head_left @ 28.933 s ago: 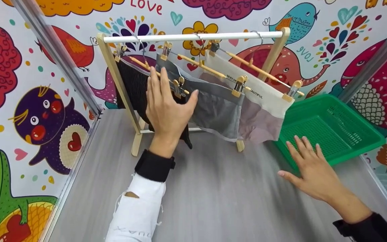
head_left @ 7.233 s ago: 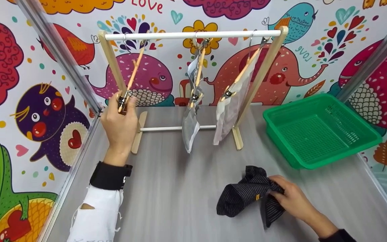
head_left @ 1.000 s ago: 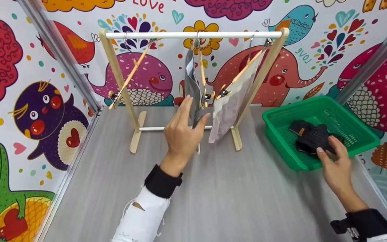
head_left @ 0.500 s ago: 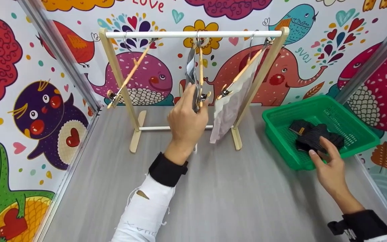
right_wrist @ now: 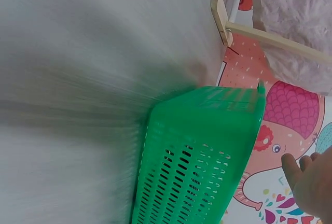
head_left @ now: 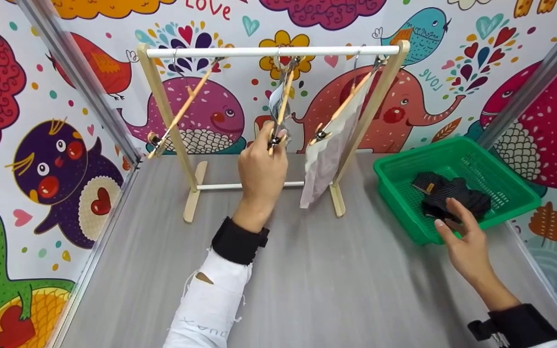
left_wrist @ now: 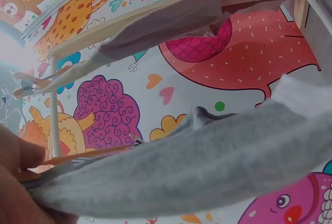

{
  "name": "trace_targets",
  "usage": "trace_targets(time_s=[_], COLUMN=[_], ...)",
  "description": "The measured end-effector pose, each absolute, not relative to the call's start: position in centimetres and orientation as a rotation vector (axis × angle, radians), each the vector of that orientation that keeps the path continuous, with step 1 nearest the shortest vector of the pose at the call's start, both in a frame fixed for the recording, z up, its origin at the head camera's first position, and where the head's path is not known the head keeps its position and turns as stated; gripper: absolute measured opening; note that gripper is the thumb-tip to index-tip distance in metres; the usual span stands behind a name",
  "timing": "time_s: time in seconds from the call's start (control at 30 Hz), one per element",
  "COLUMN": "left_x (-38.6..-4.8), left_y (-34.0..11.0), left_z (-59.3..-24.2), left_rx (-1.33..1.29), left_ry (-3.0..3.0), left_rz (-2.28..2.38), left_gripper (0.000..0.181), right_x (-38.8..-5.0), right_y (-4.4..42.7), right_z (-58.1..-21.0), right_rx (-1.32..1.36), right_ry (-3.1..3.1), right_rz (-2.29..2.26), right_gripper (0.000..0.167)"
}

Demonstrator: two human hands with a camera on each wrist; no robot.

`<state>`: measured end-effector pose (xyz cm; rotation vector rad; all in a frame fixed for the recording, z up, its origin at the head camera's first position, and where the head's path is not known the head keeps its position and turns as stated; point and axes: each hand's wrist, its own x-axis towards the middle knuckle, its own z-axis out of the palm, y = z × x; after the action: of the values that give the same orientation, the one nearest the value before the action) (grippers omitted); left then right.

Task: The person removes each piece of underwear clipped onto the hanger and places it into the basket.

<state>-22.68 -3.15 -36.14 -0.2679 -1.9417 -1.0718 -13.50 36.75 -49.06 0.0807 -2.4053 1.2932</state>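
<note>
left hand [head_left: 263,171] pinches the near clip [head_left: 275,141] of the middle hanger [head_left: 285,96], where the gray garment [left_wrist: 176,172] hangs; right hand [head_left: 469,249], fingers loosely parted, is by the green basket [head_left: 397,210] — a hard tug could unhook the hanger from the rail [head_left: 240,51].

My left grip [head_left: 263,169] is now pinching the middle hanger's clip [head_left: 274,141]; the striped garment's [head_left: 450,191] now lying in the basket [head_left: 397,208]!
</note>
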Motion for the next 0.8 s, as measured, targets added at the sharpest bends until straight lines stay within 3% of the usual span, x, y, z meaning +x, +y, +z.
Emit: trace_targets(time_s=[0.8], left_x=[-22.4], left_y=[-4.6], left_z=[-35.0], left_rx=[-0.368], left_ry=[-1.657], left_rz=[-1.141], left_gripper=[0.015], right_x=[-12.8], right_y=[35.0], right_z=[-50.2], right_rx=[0.212], right_ry=[-2.382], right_rz=[1.390], right_gripper=[0.054])
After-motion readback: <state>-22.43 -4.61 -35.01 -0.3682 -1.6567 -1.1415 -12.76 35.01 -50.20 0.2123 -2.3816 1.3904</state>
